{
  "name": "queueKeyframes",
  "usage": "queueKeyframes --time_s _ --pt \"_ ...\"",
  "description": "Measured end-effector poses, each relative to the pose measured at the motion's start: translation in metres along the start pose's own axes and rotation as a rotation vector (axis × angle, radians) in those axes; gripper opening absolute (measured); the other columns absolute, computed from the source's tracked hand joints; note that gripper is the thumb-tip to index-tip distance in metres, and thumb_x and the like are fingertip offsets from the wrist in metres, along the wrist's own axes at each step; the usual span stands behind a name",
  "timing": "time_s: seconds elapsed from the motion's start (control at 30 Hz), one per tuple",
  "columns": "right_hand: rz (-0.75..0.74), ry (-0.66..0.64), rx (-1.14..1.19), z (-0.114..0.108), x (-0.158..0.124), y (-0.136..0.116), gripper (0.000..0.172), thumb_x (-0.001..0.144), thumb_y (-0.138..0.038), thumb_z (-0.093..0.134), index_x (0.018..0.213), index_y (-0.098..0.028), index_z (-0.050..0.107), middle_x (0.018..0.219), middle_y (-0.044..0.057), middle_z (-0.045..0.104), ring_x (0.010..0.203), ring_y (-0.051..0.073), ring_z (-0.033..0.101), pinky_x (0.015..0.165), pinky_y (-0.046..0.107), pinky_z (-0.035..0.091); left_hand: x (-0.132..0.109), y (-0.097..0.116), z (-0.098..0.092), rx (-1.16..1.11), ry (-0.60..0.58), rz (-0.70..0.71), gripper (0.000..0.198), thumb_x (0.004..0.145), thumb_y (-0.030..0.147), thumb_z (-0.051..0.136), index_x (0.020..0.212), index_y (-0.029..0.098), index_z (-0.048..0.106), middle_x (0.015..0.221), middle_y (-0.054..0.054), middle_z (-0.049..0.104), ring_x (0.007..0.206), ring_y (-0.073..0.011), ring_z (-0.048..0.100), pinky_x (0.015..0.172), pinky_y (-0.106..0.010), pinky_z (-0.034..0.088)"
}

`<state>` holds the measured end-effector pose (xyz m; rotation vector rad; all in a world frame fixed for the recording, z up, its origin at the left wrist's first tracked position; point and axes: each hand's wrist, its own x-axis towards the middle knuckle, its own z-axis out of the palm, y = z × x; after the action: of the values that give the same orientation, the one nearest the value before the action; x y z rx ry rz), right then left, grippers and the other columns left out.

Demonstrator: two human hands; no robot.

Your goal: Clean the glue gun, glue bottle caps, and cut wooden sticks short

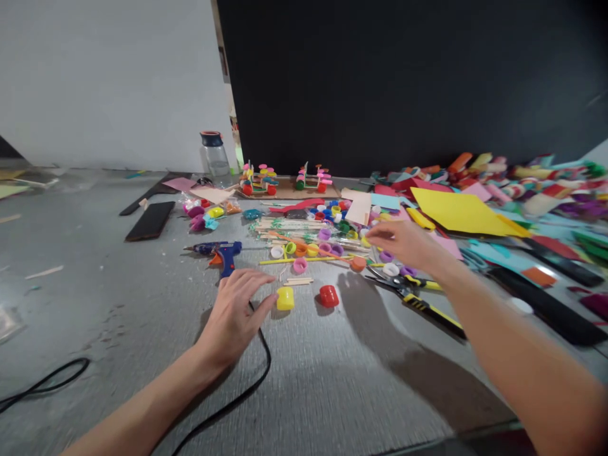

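Observation:
My left hand (pixel 237 310) rests low over the table, thumb and fingers spread, the thumb tip at the left edge of a yellow joined-cap piece (pixel 285 298). Whether it touches cannot be told. A red joined-cap piece (pixel 329 296) lies to the right. Short wooden sticks (pixel 298 281) lie just behind them. My right hand (pixel 403 244) is over the loose bottle caps, its fingers drawn together in a pinch near a yellow cap (pixel 365 241); what is between the fingertips is unclear. A blue glue gun (pixel 229 252) lies beyond my left hand.
Yellow-handled pliers (pixel 413 297) lie under my right forearm. A black cord (pixel 263 373) runs past my left hand. Two small stick-and-cap models (pixel 259 180) stand at the back beside a water bottle (pixel 216 155). Coloured sheets (pixel 460 212) and craft pieces crowd the right.

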<state>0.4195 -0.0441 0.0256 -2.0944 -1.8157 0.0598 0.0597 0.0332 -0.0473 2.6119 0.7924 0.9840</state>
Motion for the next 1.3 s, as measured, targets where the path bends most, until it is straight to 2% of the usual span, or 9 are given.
queueKeyframes --time_s 0.13,0.3,0.43,0.53,0.7,0.87,1.0,1.13,1.3 --pt "0.029 -0.131 -0.147 0.001 0.029 0.021 0.016 0.093 -0.030 0.063 0.088 -0.019 0.074 0.087 0.004 0.075 0.081 0.021 0.070 0.080 0.037 0.055 0.002 0.000 -0.004 0.019 0.057 0.030 0.016 0.095 0.020 0.063 0.110 0.020 0.067 0.106 -0.006 0.074 0.109 -0.0269 0.060 0.094 -0.042 0.042" --pt "0.044 -0.324 -0.278 0.029 0.053 0.024 0.025 0.098 -0.038 0.061 0.114 -0.019 0.066 0.116 0.007 0.068 0.096 0.019 0.067 0.085 0.040 0.058 0.004 -0.001 -0.007 0.027 0.071 0.028 0.011 0.097 0.020 0.058 0.103 0.021 0.068 0.099 -0.005 0.074 0.103 -0.0260 0.061 0.089 -0.041 0.042" --pt "0.044 -0.371 -0.329 0.046 0.063 0.025 0.030 0.098 -0.036 0.062 0.122 -0.019 0.063 0.126 0.009 0.064 0.105 0.022 0.066 0.089 0.043 0.057 0.004 -0.005 -0.008 0.021 0.065 0.014 0.012 0.098 0.020 0.057 0.102 0.023 0.067 0.098 -0.005 0.074 0.104 -0.0260 0.061 0.090 -0.042 0.041" --pt "0.019 -0.380 -0.319 0.049 0.066 0.028 0.031 0.098 -0.036 0.063 0.123 -0.019 0.063 0.126 0.009 0.064 0.105 0.022 0.066 0.089 0.044 0.057 0.004 -0.008 -0.008 0.016 0.078 0.013 0.012 0.098 0.020 0.056 0.102 0.023 0.067 0.097 -0.004 0.075 0.104 -0.0260 0.062 0.090 -0.042 0.041" --pt "-0.021 -0.303 -0.201 0.036 0.064 0.036 0.028 0.098 -0.036 0.062 0.119 -0.019 0.064 0.121 0.008 0.066 0.100 0.021 0.067 0.087 0.042 0.058 0.004 -0.012 -0.010 0.024 0.094 0.029 0.012 0.097 0.018 0.058 0.101 0.024 0.068 0.095 -0.004 0.075 0.104 -0.0259 0.061 0.090 -0.041 0.040" --pt "-0.035 -0.170 -0.002 0.016 0.055 0.048 0.024 0.099 -0.037 0.060 0.107 -0.015 0.066 0.100 0.004 0.070 0.084 0.017 0.068 0.076 0.036 0.059 0.006 -0.015 -0.010 0.027 0.108 0.040 0.013 0.096 0.017 0.058 0.102 0.024 0.067 0.095 -0.003 0.074 0.103 -0.0246 0.061 0.090 -0.039 0.041" --pt "0.009 -0.075 0.075 0.013 0.043 0.054 0.024 0.100 -0.038 0.059 0.099 -0.015 0.067 0.089 0.002 0.069 0.076 0.014 0.067 0.071 0.033 0.058 0.006 -0.015 -0.009 0.034 0.111 0.013 0.012 0.096 0.019 0.057 0.101 0.024 0.068 0.096 -0.003 0.074 0.103 -0.0248 0.062 0.090 -0.040 0.042" --pt "0.067 0.014 0.066 0.016 0.035 0.052 0.024 0.099 -0.038 0.061 0.104 -0.015 0.067 0.096 0.003 0.070 0.080 0.016 0.068 0.073 0.034 0.058 0.006 -0.014 -0.008 0.026 0.096 -0.015 0.013 0.097 0.021 0.057 0.101 0.024 0.068 0.097 -0.004 0.075 0.105 -0.0254 0.062 0.093 -0.042 0.043" --pt "0.102 0.112 0.026 0.016 0.038 0.044 0.027 0.097 -0.037 0.063 0.114 -0.016 0.065 0.112 0.006 0.068 0.093 0.020 0.068 0.082 0.040 0.058 0.012 -0.011 -0.008 0.036 0.112 -0.026 0.012 0.097 0.023 0.057 0.102 0.024 0.068 0.100 -0.005 0.074 0.105 -0.0257 0.062 0.093 -0.043 0.045"
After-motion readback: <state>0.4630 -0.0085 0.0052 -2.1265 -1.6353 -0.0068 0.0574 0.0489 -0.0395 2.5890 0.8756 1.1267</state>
